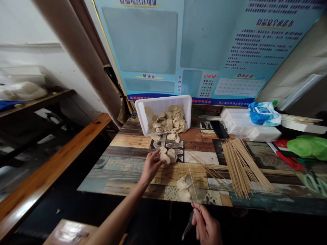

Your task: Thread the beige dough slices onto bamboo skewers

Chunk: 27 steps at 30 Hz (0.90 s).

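Note:
My right hand (205, 223), at the front edge of the table, is closed on thin bamboo skewers (193, 185). Pale, flat beige slices (184, 187) are threaded along them, and the tips point away from me. Out over the table, my left hand (151, 166) has its thumb and fingers closed at the edge of a beige slice (165, 158). That slice belongs to a small heap (171, 155) on the tabletop. Behind it stands a white plastic tub (189, 114), tipped toward me, with many more slices (171, 120) inside. A few slices (173, 137) lie at its mouth.
Bundled bare skewers (240, 170) lie on the patterned table (122, 170), right of my hands. Beyond them are a black phone (219, 129), white packages (245, 126), a blue wipes pack (264, 114), a green bag (309, 147) and scissors (315, 183). A wooden bench (58, 163) runs along the left.

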Available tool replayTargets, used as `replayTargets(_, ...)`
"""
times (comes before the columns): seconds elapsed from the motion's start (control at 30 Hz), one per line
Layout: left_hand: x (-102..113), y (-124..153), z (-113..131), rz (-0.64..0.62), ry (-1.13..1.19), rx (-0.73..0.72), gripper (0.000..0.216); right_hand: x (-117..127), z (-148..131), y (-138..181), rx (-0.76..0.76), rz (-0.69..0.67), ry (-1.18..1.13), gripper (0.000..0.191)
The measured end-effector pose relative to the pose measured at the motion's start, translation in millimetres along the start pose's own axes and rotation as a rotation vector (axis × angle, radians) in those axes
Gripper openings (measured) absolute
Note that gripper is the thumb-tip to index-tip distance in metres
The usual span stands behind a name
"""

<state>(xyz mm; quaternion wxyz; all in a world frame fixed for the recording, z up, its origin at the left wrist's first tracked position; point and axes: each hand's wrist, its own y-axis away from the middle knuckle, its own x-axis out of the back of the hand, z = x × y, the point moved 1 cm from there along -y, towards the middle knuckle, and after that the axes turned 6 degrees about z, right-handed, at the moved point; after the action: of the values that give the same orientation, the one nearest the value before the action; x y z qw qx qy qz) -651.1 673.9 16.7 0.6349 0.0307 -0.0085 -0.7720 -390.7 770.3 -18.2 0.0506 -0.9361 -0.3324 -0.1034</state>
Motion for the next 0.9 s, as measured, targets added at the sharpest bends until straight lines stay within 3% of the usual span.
replayTargets(0.1,-8,6,-6,-0.128,0.262,0.258,0.026,-2,1,0,0.005,-0.025,0.031,0.051)
replayTargets(0.17,-16,14,-6,-0.175,0.415,0.387,0.029,-3,1,0,0.011,-0.034,0.042,0.051)
replayTargets(0.27,-27,24,-3,-0.163,0.546,0.493,0.030,-4,1,1,0.018,-0.046,0.044,0.048)
replayTargets(0.4,-38,32,4,-0.171,0.565,0.558,0.017,-3,1,4,0.000,-0.054,0.043,0.047)
replayTargets(0.57,-43,33,9,-0.165,0.554,0.559,0.016,-2,4,6,-0.008,-0.040,0.039,0.047)
replayTargets(0.7,-42,35,12,-0.186,0.548,0.498,0.028,-2,4,6,-0.008,-0.038,0.042,0.047)
replayTargets(0.9,-40,43,16,-0.211,0.403,0.257,0.035,1,4,3,0.000,-0.082,0.051,0.046)
